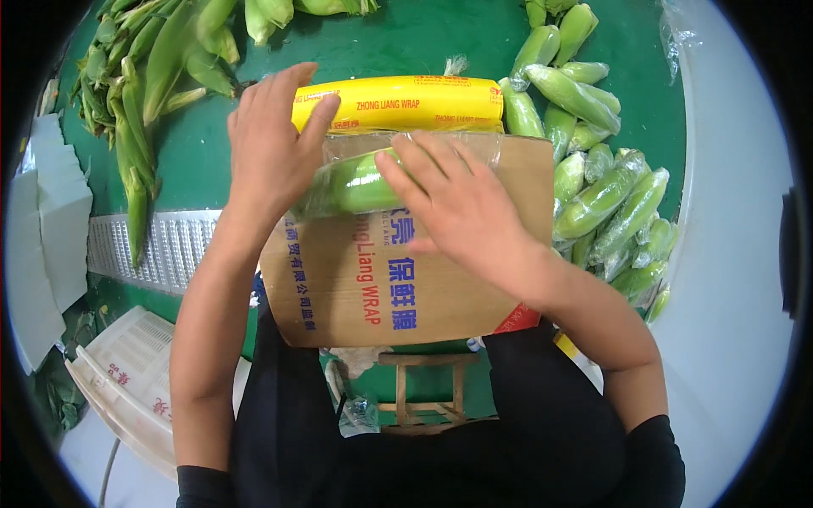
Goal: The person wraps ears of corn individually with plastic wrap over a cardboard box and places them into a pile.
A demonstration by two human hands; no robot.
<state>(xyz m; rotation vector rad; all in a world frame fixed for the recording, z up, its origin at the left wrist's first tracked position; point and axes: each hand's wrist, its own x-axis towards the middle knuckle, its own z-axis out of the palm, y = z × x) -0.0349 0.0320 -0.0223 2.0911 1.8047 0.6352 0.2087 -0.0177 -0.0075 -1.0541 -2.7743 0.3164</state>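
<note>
An ear of corn in its green husk [365, 184] lies across a printed cardboard sheet [457, 279], with clear film around it. My right hand [451, 197] reaches over its right part, fingers extended and slightly apart. Directly behind the cardboard is a yellow roll of cling film [400, 105] bearing red print. At the roll's left end is my left hand [276, 130], its thumb in front and its fingers raised; whether it grips the roll is unclear. Clear film stretches over the cardboard's far edge, between roll and corn.
Film-wrapped corn ears [610, 203] are heaped at the right of the green table [394, 38]. Unwrapped ears [171, 57] pile up at the far left. A perforated metal strip [152, 244], a white plastic crate [130, 362] and a wooden stool [429, 381] are nearer me.
</note>
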